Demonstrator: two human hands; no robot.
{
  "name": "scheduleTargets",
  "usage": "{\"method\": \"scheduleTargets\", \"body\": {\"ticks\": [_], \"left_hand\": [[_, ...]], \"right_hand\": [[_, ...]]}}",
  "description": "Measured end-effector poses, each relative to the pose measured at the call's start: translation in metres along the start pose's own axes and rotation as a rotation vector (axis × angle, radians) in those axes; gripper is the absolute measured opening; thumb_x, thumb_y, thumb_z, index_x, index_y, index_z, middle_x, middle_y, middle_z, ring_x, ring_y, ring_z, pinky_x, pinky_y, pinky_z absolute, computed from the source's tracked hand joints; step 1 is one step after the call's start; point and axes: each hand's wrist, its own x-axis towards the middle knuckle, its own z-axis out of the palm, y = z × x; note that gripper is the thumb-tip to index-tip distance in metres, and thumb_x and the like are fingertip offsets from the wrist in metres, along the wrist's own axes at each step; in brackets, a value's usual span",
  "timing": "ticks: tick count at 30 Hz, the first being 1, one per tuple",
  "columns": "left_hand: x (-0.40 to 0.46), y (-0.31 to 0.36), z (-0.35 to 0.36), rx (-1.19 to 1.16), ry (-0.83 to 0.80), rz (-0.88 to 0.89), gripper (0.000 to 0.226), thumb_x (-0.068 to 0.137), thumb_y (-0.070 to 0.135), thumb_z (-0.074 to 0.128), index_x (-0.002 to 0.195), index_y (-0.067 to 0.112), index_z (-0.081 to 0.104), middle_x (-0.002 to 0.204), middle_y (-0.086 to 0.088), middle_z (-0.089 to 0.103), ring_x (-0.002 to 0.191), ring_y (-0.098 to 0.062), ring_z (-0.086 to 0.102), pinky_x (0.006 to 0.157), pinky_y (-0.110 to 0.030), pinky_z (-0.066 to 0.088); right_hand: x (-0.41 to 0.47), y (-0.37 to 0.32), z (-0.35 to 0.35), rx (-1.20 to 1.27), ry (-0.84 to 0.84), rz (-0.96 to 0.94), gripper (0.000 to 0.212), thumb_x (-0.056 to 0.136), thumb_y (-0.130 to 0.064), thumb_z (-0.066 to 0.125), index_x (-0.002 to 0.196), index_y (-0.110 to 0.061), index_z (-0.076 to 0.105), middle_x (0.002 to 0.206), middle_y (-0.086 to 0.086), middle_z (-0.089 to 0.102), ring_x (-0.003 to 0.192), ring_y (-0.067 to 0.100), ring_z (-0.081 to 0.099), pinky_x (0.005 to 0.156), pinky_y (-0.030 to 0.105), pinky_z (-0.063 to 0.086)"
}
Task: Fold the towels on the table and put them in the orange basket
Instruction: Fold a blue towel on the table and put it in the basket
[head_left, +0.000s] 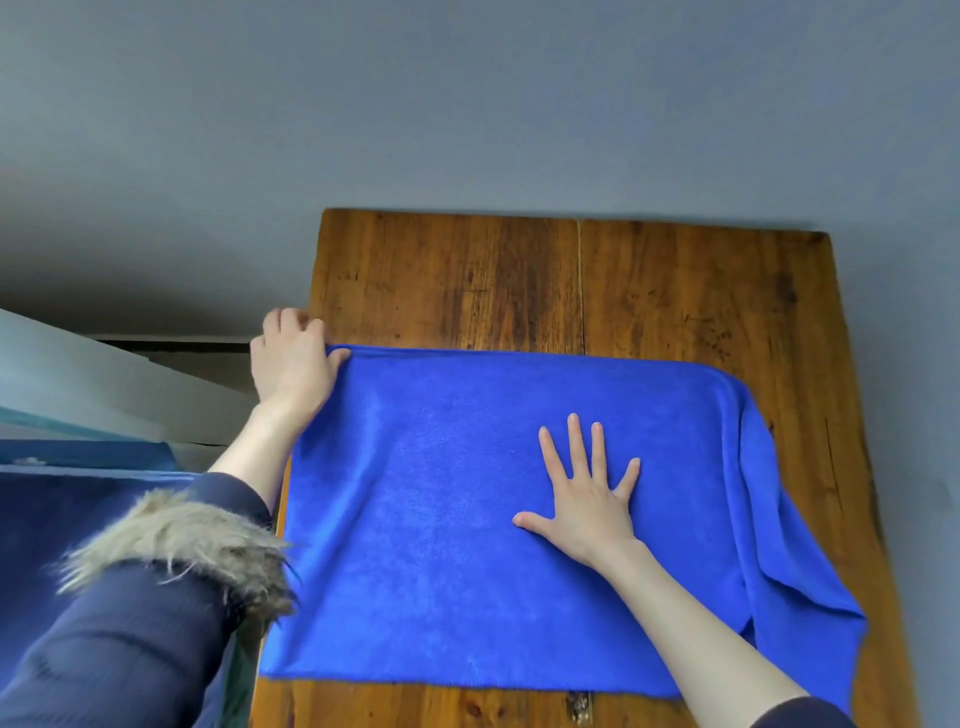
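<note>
Left hand (293, 361) pinches the far-left corner of the blue towel (441, 493): thumb on top of the hem, fingers curled over the table's left edge. Whether the fingers go under the cloth is hard to tell, the knuckles hide it. That corner sits right at the left edge of the wooden table (519, 275).

Right hand (587, 499) lies flat on the towel, palm down, fingers straight and spread, thumb out to the left. It presses on the cloth right of centre, holding nothing. It's well apart from the left hand, with a wide stretch of smooth towel between them.

Towel is spread across the near half of the table. Far hem runs straight from the pinched corner toward the right. Near hem is parallel to the table's near edge, a strip of bare wood showing below it. Left side hangs slightly past the table edge. Right side is doubled: a top layer with a rounded far-right corner, and under it a looser layer that bunches in folds and reaches nearly to the right edge.

Far half of the table is bare wood with a seam running down it.

Left arm wears a dark blue sleeve (119, 623) with a fur cuff (192, 551), pushed back from the forearm. Grey wall (467, 104) behind.
</note>
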Motion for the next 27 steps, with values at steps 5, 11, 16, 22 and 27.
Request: {"method": "scheduleTargets", "body": {"ticks": [5, 11, 16, 22, 27], "left_hand": [[-0.009, 0.009, 0.006, -0.085, 0.130, 0.046, 0.034, 0.089, 0.010, 0.053, 0.120, -0.005, 0.051, 0.137, -0.029, 0.038, 0.129, -0.042, 0.033, 0.097, -0.053, 0.034], [-0.060, 0.023, 0.055, -0.134, -0.124, 0.158, 0.059, 0.095, 0.045, 0.040, 0.148, 0.027, 0.022, 0.158, -0.009, 0.004, 0.145, -0.031, 0.001, 0.115, -0.053, 0.002], [-0.054, 0.012, 0.065, -0.083, -0.165, 0.196, 0.065, 0.090, 0.060, 0.033, 0.148, 0.038, 0.011, 0.159, -0.002, -0.006, 0.145, -0.027, -0.011, 0.113, -0.056, -0.008], [-0.080, 0.049, 0.058, -0.164, -0.137, 0.231, 0.063, 0.092, 0.052, 0.039, 0.148, 0.033, 0.018, 0.159, -0.005, -0.003, 0.145, -0.029, -0.010, 0.112, -0.059, -0.002], [-0.132, 0.124, 0.069, -0.167, -0.185, 0.346, 0.061, 0.094, 0.046, 0.041, 0.148, 0.032, 0.017, 0.159, -0.006, -0.004, 0.145, -0.028, -0.011, 0.111, -0.060, -0.001]], "right_hand": [[0.000, -0.001, -0.001, 0.001, 0.007, 0.002, 0.109, 0.076, -0.075, 0.044, 0.136, -0.029, -0.033, 0.134, -0.003, -0.053, 0.124, 0.023, -0.047, 0.103, 0.070, -0.005], [-0.001, 0.002, 0.001, 0.017, 0.044, -0.009, 0.107, 0.077, -0.075, 0.043, 0.132, -0.029, -0.036, 0.135, -0.005, -0.051, 0.125, 0.022, -0.046, 0.105, 0.068, -0.005], [-0.008, 0.011, 0.001, 0.109, 0.122, -0.062, 0.087, 0.088, -0.060, 0.044, 0.146, -0.032, -0.014, 0.151, -0.007, -0.030, 0.139, 0.017, -0.029, 0.111, 0.058, -0.006], [-0.036, 0.040, -0.004, 0.507, 0.471, -0.001, 0.041, 0.095, -0.022, 0.052, 0.134, -0.013, 0.049, 0.146, 0.001, 0.040, 0.140, 0.017, 0.027, 0.117, 0.040, 0.014], [-0.066, 0.101, 0.002, 0.387, 0.737, 0.201, 0.031, 0.084, -0.009, 0.065, 0.115, -0.006, 0.062, 0.116, 0.012, 0.061, 0.109, 0.034, 0.055, 0.090, 0.048, 0.041]]}}
